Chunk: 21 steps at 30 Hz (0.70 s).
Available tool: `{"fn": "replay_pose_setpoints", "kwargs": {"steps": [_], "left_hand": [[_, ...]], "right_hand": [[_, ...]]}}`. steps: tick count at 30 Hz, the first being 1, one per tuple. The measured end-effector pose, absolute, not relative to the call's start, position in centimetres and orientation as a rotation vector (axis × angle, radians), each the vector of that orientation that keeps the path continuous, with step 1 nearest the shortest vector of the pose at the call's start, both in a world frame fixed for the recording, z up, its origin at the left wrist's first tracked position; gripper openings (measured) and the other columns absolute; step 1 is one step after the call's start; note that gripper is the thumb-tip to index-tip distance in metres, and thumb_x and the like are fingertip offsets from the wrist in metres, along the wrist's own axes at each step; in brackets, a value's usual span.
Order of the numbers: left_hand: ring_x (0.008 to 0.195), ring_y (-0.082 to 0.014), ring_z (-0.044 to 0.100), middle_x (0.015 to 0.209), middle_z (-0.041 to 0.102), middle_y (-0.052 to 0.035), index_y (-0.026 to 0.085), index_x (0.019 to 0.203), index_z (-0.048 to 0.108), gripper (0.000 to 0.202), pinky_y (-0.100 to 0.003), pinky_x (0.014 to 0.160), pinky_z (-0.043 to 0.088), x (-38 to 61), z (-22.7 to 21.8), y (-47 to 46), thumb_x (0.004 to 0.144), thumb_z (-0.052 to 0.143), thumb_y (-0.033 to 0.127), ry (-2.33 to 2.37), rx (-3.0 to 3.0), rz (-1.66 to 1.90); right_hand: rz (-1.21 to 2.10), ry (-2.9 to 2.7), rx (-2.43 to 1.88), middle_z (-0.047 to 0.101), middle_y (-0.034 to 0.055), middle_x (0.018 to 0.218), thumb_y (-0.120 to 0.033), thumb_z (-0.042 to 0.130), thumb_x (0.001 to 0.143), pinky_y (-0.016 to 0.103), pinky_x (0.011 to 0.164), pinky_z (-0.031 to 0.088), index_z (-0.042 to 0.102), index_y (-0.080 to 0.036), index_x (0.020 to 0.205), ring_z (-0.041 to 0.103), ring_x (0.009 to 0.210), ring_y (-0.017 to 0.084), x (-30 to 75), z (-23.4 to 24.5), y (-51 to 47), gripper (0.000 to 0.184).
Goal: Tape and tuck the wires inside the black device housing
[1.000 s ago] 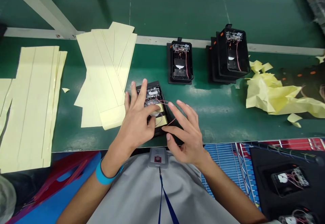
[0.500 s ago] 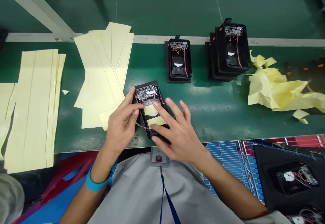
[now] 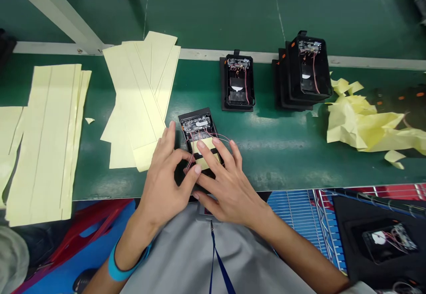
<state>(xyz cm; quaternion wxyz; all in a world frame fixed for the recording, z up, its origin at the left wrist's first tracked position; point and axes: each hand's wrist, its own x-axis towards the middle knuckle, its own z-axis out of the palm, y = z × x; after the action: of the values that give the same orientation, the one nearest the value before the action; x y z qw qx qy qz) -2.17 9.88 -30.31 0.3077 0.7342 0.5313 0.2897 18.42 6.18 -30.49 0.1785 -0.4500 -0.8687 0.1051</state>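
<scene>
Fingers [image 3: 208,152] of my right hand [image 3: 233,192] lie spread flat on the open case [image 3: 196,123] at the near edge of the belt [image 3: 282,152]; my left hand [image 3: 166,183] curls around its left side, just beside the sheets [image 3: 140,107]. Bare belt lies rightward.

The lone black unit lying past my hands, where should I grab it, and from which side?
Grip the unit by its two long outer walls, coming down from above. It lies flat and open-topped, with a board and red wires exposed inside, so stay off the inside. Bare belt shows along both long sides.
</scene>
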Motion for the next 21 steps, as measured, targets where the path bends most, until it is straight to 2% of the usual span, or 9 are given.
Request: {"fn": "replay_pose_setpoints", "kwargs": {"steps": [3,6,8,9,10,11,13,15,21], "left_hand": [[0.172,-0.0385,0.025,0.182,0.022,0.0014,0.020,0.088,0.070,0.027,-0.073,0.137,0.034,-1.9,-30.8,10.5,0.102,0.066,0.042,1.457,1.901,0.773],[0.168,-0.0318,0.038,0.178,0.035,0.0014,0.022,0.093,0.071,0.021,-0.068,0.141,0.032,-1.9,-30.8,10.9,0.104,0.064,0.038,1.478,1.877,0.809],[0.164,-0.0273,0.046,0.172,0.046,0.0019,0.024,0.099,0.072,0.016,-0.064,0.143,0.030,-2.1,-30.8,11.0,0.105,0.064,0.037,1.483,1.885,0.826],[0.163,-0.0262,0.048,0.169,0.050,0.0026,0.025,0.100,0.072,0.014,-0.064,0.143,0.030,-2.2,-30.8,11.0,0.105,0.064,0.036,1.485,1.893,0.832],[0.162,-0.0257,0.049,0.167,0.053,0.0033,0.025,0.101,0.072,0.013,-0.063,0.143,0.031,-2.3,-30.8,10.9,0.104,0.065,0.036,1.488,1.901,0.837],[0.162,-0.0255,0.049,0.167,0.054,0.0039,0.026,0.102,0.072,0.011,-0.063,0.142,0.033,-2.4,-30.8,10.8,0.104,0.066,0.035,1.488,1.905,0.841],[0.161,-0.0252,0.050,0.167,0.053,0.0041,0.026,0.103,0.073,0.008,-0.062,0.141,0.037,-2.5,-30.9,10.7,0.103,0.067,0.032,1.478,1.908,0.849],[0.161,-0.0256,0.051,0.168,0.052,0.0030,0.025,0.105,0.073,0.007,-0.061,0.140,0.039,-2.6,-31.1,10.6,0.101,0.069,0.029,1.464,1.910,0.852],[0.162,-0.0275,0.049,0.168,0.052,0.0007,0.024,0.103,0.073,0.007,-0.064,0.142,0.035,-2.8,-31.8,10.6,0.098,0.074,0.028,1.430,1.894,0.881]], "right_hand": [[0.325,-2.455,-1.213,0.017,0.0091,0.187,-0.038,0.064,0.107,0.073,0.137,0.007,0.067,-0.028,0.143,0.008,0.175,0.040,18.7,-30.6,6.3,0.037],[0.302,-2.305,-1.191,0.034,0.0140,0.181,-0.026,0.065,0.104,0.070,0.135,0.021,0.070,-0.023,0.135,0.021,0.171,0.041,19.4,-30.4,6.8,0.032],[0.278,-2.184,-1.203,0.056,0.0150,0.165,-0.015,0.065,0.101,0.060,0.125,0.038,0.073,-0.018,0.124,0.043,0.159,0.038,19.8,-30.0,7.5,0.025],[0.272,-2.159,-1.216,0.067,0.0136,0.150,-0.012,0.065,0.100,0.052,0.114,0.045,0.073,-0.017,0.119,0.055,0.145,0.034,20.0,-29.8,7.9,0.021],[0.269,-2.168,-1.232,0.073,0.0112,0.132,-0.011,0.065,0.101,0.046,0.100,0.047,0.074,-0.017,0.114,0.062,0.127,0.029,20.0,-29.6,8.4,0.017],[0.265,-2.212,-1.246,0.074,0.0087,0.116,-0.012,0.063,0.102,0.042,0.088,0.044,0.075,-0.016,0.110,0.062,0.109,0.024,20.0,-29.3,8.8,0.015],[0.253,-2.346,-1.261,0.068,0.0058,0.096,-0.014,0.060,0.105,0.040,0.076,0.033,0.075,-0.016,0.105,0.053,0.089,0.021,19.8,-28.9,9.6,0.016],[0.241,-2.468,-1.250,0.064,0.0053,0.093,-0.015,0.056,0.107,0.040,0.076,0.030,0.075,-0.016,0.104,0.048,0.087,0.021,19.4,-28.7,10.2,0.019],[0.331,-2.565,-1.200,0.061,0.0047,0.095,-0.024,0.053,0.113,0.040,0.081,0.027,0.075,-0.018,0.099,0.046,0.091,0.020,19.4,-28.8,10.8,0.026]]}}
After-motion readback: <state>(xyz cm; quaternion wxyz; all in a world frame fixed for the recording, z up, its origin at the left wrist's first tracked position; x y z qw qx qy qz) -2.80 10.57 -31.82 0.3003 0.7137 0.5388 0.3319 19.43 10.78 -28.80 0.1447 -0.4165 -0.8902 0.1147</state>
